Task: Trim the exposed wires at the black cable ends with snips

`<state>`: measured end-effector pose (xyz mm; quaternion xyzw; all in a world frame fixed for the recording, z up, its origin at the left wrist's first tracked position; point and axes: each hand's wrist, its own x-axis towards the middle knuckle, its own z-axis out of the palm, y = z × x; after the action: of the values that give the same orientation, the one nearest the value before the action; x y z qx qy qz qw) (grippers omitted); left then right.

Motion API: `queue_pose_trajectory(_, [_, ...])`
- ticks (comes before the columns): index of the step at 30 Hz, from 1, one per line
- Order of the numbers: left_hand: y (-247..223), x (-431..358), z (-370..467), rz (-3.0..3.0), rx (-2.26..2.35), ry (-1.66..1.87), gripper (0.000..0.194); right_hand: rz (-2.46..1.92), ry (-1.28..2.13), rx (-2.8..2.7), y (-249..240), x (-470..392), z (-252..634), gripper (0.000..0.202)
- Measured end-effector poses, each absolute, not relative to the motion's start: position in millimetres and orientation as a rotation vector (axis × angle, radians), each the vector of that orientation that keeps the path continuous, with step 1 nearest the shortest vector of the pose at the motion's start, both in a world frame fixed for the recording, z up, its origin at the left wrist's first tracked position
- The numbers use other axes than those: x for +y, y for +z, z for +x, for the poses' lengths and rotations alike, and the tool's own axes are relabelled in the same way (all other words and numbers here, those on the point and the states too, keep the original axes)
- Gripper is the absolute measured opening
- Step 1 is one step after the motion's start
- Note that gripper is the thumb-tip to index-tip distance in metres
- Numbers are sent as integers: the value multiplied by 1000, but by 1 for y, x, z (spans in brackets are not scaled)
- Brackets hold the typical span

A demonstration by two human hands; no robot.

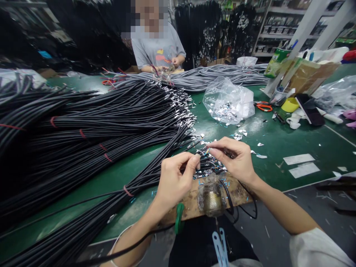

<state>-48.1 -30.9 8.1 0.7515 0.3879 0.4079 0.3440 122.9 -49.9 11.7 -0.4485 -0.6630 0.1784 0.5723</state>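
My left hand is closed, thumb against curled fingers, around the end of a black cable that the fingers mostly hide. Thin blue and yellowish wires stick out from that end towards my right hand. Thumb and forefinger of the right hand pinch these wires at their tips. Below both hands lies a worn wooden board, with a metal block wrapped in clear tape on it. Beside my left wrist, a bundle of black cables ends in stripped tips under the hands.
Large bundles of black cable cover the left of the green table. Behind them lie grey cables. A clear plastic bag of scraps, orange-handled scissors and a phone are farther right. A person sits opposite.
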Motion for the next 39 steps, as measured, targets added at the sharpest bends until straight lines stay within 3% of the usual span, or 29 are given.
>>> queue_pose_trajectory(10, [8, -32, -47, 1962, 1041, 1065, 36, -1010, 633, -1456, 6, -48, 119, 8])
queue_pose_trajectory(17, [9, -33, -47, 1968, 1052, 1070, 37, -1060, 350, -1571, 4, -51, 119, 6])
queue_pose_trajectory(21, [8, -35, -45, 2061, 1085, 1114, 32, -1056, -1, -1625, -5, -53, 120, 4])
queue_pose_trajectory(27, [3, -35, -41, 2137, 1145, 1230, 23, -794, -409, -1863, -17, -52, 127, 26])
queue_pose_trajectory(39, [1, -33, -43, 2078, 1029, 1401, 5, -1079, 129, -1560, 7, -54, 119, 6])
